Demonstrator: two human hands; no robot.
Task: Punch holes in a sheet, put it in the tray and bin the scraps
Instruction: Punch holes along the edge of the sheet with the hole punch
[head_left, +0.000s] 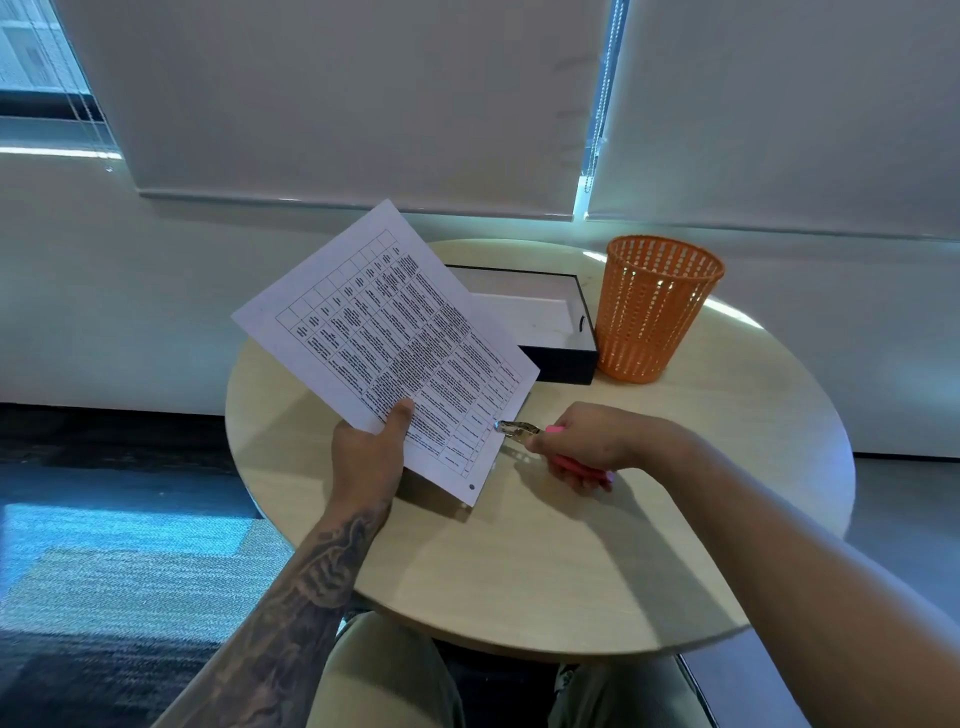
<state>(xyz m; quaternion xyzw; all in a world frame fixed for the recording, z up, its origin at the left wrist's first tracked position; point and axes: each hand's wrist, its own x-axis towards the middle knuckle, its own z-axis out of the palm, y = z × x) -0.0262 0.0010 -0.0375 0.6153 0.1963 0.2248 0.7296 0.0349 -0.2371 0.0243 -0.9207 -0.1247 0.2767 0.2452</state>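
My left hand grips a printed sheet by its lower edge and holds it tilted above the round table. One punched hole shows near the sheet's bottom corner. My right hand is closed on a hole punch with pink handles. Its metal jaws sit over the sheet's right edge. A black tray with a white inside lies at the back of the table, partly hidden by the sheet. An orange mesh bin stands upright just right of the tray.
The table stands close to a white wall with lowered roller blinds. My knees are under the table's near edge. Dark carpet floor lies to the left.
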